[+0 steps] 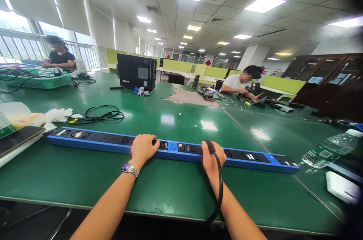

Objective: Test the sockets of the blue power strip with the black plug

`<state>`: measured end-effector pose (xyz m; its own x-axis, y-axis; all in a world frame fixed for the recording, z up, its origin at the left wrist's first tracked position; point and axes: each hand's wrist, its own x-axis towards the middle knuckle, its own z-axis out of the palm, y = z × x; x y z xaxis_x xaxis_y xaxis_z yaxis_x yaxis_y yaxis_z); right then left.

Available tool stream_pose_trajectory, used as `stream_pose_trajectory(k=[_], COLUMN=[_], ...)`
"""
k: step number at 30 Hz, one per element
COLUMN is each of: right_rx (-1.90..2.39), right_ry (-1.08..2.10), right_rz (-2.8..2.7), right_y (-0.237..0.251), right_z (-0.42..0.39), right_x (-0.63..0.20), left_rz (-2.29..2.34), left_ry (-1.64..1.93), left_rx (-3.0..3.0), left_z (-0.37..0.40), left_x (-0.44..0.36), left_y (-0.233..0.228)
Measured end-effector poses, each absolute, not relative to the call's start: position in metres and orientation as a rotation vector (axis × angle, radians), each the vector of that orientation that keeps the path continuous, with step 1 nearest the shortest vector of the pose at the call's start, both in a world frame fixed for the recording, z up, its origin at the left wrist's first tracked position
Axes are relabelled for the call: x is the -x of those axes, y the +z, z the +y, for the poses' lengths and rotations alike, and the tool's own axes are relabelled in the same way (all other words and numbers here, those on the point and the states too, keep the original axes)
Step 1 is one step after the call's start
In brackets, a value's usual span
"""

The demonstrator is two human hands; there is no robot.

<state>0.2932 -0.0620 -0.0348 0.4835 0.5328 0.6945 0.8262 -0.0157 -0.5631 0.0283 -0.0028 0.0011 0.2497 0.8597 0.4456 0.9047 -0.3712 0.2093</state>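
A long blue power strip (pixel 172 147) with rows of black sockets lies across the green table in front of me. My left hand (pixel 144 148), with a metal-banded watch (pixel 130 170) at the wrist, is closed over the strip just left of its middle. Right of the middle, my right hand (pixel 212 156) grips the plug (pixel 210 146) of a black power cord at the strip's sockets. How far the plug sits in a socket is hidden by my fingers. From it the cord (pixel 220 183) curves down past the table's front edge.
Left are a phone (pixel 19 139), crumpled tissues (pixel 58 115), a coiled cable (pixel 103 113) and a green basket (pixel 48 80). A black computer case (pixel 136 72) stands behind. Right are a water bottle (pixel 330 149) and a white device (pixel 342 187). Two people (pixel 61 58) (pixel 235 83) sit farther off.
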Motion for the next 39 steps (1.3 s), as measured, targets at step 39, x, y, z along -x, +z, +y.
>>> stream_pose_trajectory(k=[39], right_rx=[1.606], right_ry=[-0.309], right_rz=[-1.568], right_y=[-0.028], right_z=[-0.056], right_x=[-0.198], left_rz=[-1.660], left_ry=[-0.811], left_rx=[2.458], left_z=[0.001], left_x=[-0.026], left_y=[-0.003])
